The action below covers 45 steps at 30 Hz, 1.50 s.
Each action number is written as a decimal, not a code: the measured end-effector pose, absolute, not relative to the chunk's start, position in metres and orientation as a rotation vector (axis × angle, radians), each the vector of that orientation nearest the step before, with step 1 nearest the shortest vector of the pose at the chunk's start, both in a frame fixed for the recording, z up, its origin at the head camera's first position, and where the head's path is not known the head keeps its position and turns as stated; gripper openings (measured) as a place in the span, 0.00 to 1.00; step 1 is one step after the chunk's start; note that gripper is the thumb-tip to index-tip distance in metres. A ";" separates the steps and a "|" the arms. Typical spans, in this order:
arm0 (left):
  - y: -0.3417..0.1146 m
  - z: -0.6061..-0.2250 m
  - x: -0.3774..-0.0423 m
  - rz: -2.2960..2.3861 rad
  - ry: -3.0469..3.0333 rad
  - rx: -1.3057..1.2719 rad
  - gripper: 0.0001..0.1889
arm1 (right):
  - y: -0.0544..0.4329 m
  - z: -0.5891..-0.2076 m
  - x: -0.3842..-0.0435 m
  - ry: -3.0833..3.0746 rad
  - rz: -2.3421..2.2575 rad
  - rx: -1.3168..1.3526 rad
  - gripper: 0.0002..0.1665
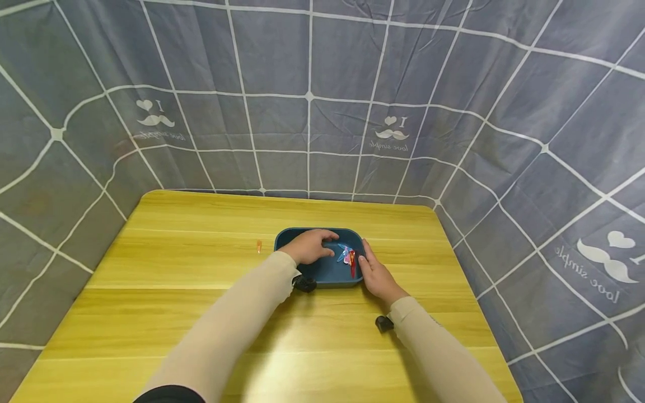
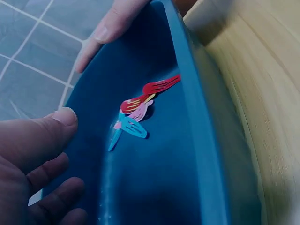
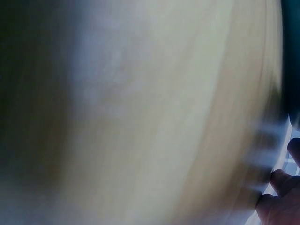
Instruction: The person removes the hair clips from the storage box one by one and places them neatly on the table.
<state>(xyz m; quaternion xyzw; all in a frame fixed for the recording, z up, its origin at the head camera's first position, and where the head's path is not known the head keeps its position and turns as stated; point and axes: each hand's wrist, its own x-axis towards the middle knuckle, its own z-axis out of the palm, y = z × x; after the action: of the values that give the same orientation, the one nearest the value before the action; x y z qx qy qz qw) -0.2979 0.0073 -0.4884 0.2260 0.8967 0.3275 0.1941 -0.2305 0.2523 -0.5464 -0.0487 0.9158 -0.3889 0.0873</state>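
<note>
A dark blue tray [image 1: 332, 274] stands on the table. Inside it, toward the right, lies a small pile of snap hair clips: red ones [image 2: 161, 85], a pink one [image 2: 139, 112] and light blue ones [image 2: 134, 127]. My left hand [image 1: 308, 246] hovers over the tray's left half, thumb and fingers apart and nothing between them. At the right wall my right hand [image 1: 379, 277] holds the tray, thumb at the rim and fingers along the outside. An orange hair clip [image 1: 259, 246] lies on the table left of the tray.
The wooden table [image 1: 201, 268] has a grey checked cloth [image 1: 277, 123] hanging behind it and at both sides. Each wrist carries a small black camera, such as the right one [image 1: 384, 323]. The right wrist view is mostly blurred.
</note>
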 end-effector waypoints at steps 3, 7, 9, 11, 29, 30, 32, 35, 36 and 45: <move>0.012 -0.493 -0.302 0.910 2.515 0.626 0.27 | 0.251 -0.546 -0.232 2.733 -1.142 -0.147 0.38; 0.017 -0.498 -0.306 0.899 2.519 0.618 0.26 | 0.250 -0.546 -0.233 2.734 -1.132 -0.136 0.38; 0.021 -0.501 -0.306 0.894 2.516 0.616 0.26 | 0.249 -0.547 -0.233 2.736 -1.125 -0.127 0.38; 0.025 -0.504 -0.307 0.876 2.514 0.620 0.26 | 0.249 -0.547 -0.233 2.739 -1.119 -0.124 0.37; 0.052 -0.519 -0.299 0.625 2.571 0.632 0.27 | 0.251 -0.548 -0.229 2.767 -1.109 -0.144 0.37; 0.052 -0.519 -0.299 0.608 2.576 0.637 0.26 | 0.250 -0.547 -0.229 2.763 -1.117 -0.146 0.37; 0.053 -0.521 -0.298 0.595 2.586 0.633 0.26 | 0.250 -0.547 -0.229 2.763 -1.122 -0.157 0.37; 0.054 -0.524 -0.296 0.584 2.604 0.632 0.25 | 0.248 -0.546 -0.229 2.764 -1.116 -0.159 0.37; 0.055 -0.526 -0.295 0.582 2.611 0.632 0.24 | 0.248 -0.546 -0.228 2.768 -1.110 -0.160 0.37; 0.058 -0.534 -0.297 0.553 2.661 0.664 0.21 | 0.248 -0.546 -0.229 2.771 -1.109 -0.151 0.37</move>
<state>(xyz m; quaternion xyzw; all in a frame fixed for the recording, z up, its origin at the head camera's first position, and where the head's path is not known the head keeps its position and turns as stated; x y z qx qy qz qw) -0.2966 0.0584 -0.5337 0.2339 0.9371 0.1947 0.1708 -0.2291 0.2483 -0.5457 -0.0505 0.9245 -0.3701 0.0764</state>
